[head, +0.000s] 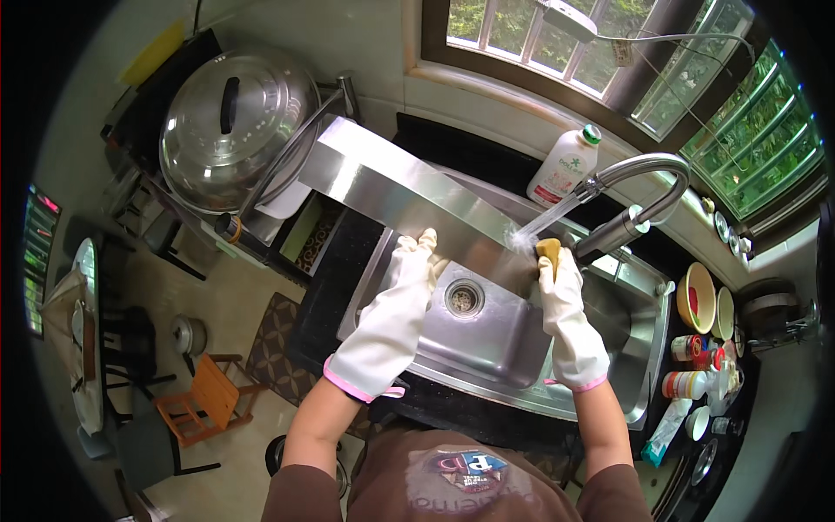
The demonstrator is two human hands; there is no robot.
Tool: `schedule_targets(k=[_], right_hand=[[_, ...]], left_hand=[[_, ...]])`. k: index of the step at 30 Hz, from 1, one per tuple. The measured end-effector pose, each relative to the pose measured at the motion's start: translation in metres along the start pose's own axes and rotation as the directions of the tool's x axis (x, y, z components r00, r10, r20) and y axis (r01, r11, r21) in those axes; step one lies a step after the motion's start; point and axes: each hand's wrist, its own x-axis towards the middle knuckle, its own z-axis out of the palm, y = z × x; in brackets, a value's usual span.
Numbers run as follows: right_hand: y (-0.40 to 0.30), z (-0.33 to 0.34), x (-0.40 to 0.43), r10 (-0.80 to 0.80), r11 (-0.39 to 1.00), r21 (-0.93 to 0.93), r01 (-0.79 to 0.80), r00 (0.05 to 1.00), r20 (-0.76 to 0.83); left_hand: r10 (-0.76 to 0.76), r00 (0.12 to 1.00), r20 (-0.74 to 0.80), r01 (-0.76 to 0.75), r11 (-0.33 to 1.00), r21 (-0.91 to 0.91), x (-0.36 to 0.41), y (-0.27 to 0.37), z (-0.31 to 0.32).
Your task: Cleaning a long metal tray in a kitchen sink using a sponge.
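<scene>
A long, folded stainless-steel panel lies slantwise over the double-bowl steel sink, its far left end reaching past the basin. My left hand, in a white rubber glove with a pink cuff, holds the panel's near edge. In a matching glove, my right hand grips a yellow-brown sponge at the panel's right end. Water runs from the gooseneck faucet and splashes on the metal just left of the sponge. Below the panel, the drain strainer is visible.
Behind the sink stands a white bottle with a green cap. A large domed steel lid sits at the left. Bowls, jars and a spray bottle crowd the right counter. A wooden chair stands on the floor.
</scene>
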Motion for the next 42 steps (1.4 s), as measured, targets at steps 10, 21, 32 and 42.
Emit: schedule_targets(k=[10, 21, 32, 42], right_hand=[[-0.022, 0.01, -0.021, 0.002, 1.0, 0.03, 0.002, 0.988, -0.156], [-0.221, 0.092, 0.026, -0.42, 0.773, 0.342, 0.534, 0.835, -0.355], [-0.331, 0.095, 0.0, -0.86, 0.51, -0.253, 0.822, 0.482, -0.168], [-0.171, 0.072, -0.043, -0.525, 0.831, -0.412, 0.373, 0.771, -0.36]], left_hand=[[0.047, 0.993, 0.113, 0.026, 0.822, -0.57, 0.032, 0.115, -0.084], [-0.187, 0.895, 0.405, 0.354, 0.851, -0.389, 0.044, 0.146, -0.118], [-0.173, 0.752, 0.636, 0.489, 0.793, -0.364, 0.047, 0.147, -0.135], [-0.179, 0.877, 0.445, 0.379, 0.826, -0.416, 0.049, 0.146, -0.116]])
